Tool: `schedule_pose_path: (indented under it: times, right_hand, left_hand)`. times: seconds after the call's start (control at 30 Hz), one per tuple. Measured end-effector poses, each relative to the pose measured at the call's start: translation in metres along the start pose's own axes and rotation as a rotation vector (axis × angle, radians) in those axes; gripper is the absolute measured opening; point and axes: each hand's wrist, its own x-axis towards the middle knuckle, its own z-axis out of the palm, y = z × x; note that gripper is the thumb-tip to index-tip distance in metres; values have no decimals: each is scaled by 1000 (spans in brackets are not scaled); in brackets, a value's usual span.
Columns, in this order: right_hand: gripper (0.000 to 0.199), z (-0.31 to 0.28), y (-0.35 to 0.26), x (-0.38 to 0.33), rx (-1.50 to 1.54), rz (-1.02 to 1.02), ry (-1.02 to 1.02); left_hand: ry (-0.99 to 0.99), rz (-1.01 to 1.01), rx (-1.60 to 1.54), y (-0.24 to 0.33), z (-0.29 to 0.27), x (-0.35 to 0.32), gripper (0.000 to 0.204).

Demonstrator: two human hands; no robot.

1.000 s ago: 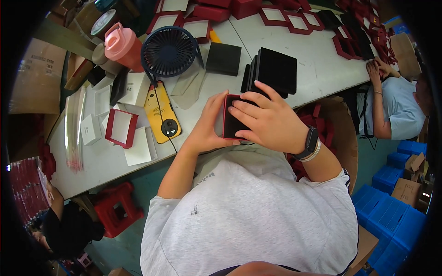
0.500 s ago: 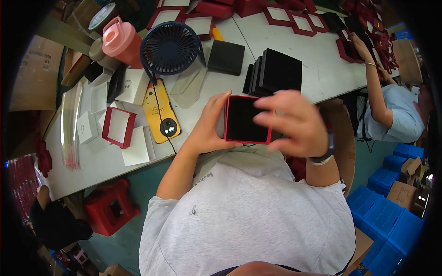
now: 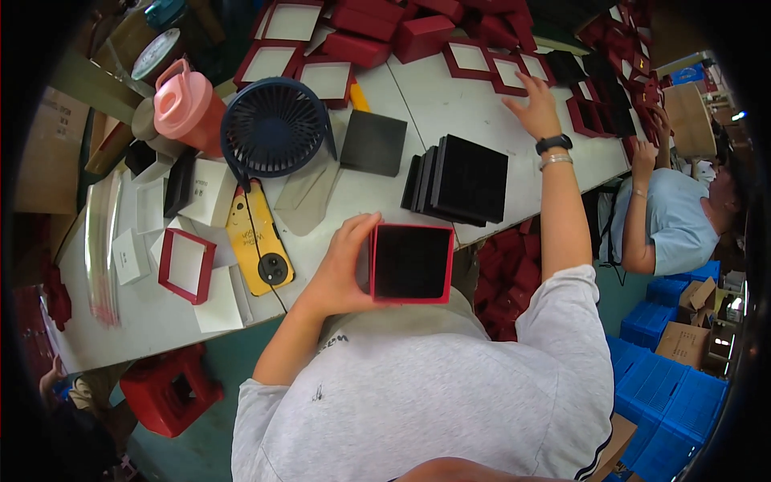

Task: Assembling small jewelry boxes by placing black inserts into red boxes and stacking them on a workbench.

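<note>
My left hand (image 3: 341,269) grips a small square red box (image 3: 426,301) by its left side, close to my shirt. Inside the box shows a plain black surface (image 3: 412,262). Stretched far out over the table, my right hand (image 3: 536,116) has its fingers apart and holds nothing. Its fingertips are close to a row of red box parts with white insides (image 3: 492,79), and I cannot tell whether they touch. Between my two hands stands a leaning stack of black square pads (image 3: 472,178), with another black square (image 3: 373,143) lying left of it.
A dark blue fan (image 3: 275,127), a pink jug (image 3: 186,108) and a yellow phone (image 3: 255,237) occupy the table's left side. Nearby lie white boxes and a red frame (image 3: 187,265). Red boxes (image 3: 361,32) pile up at the back. A co-worker (image 3: 679,205) sits at right.
My right hand has left the red box and reached out to the far right of the table. My left hand still holds the box. The view has shifted, showing more of the table's far side.
</note>
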Motion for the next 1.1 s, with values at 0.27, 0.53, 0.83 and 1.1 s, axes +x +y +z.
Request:
schedule_pose_path:
  times: [0.27, 0.53, 0.83, 1.1]
  right_hand:
    - [32, -38, -48, 4, 254, -98, 318]
    - [30, -178, -249, -145, 162, -699, -286]
    - [26, -129, -286, -177, 109, -705, -260]
    - [31, -137, -289, -170, 306, -642, -290]
  left_hand:
    - [43, -1, -80, 1, 1, 5, 118]
    - [55, 10, -96, 4, 0, 6, 118]
    - [54, -10, -90, -4, 5, -1, 122]
    - [97, 202, -292, 4, 5, 14, 145]
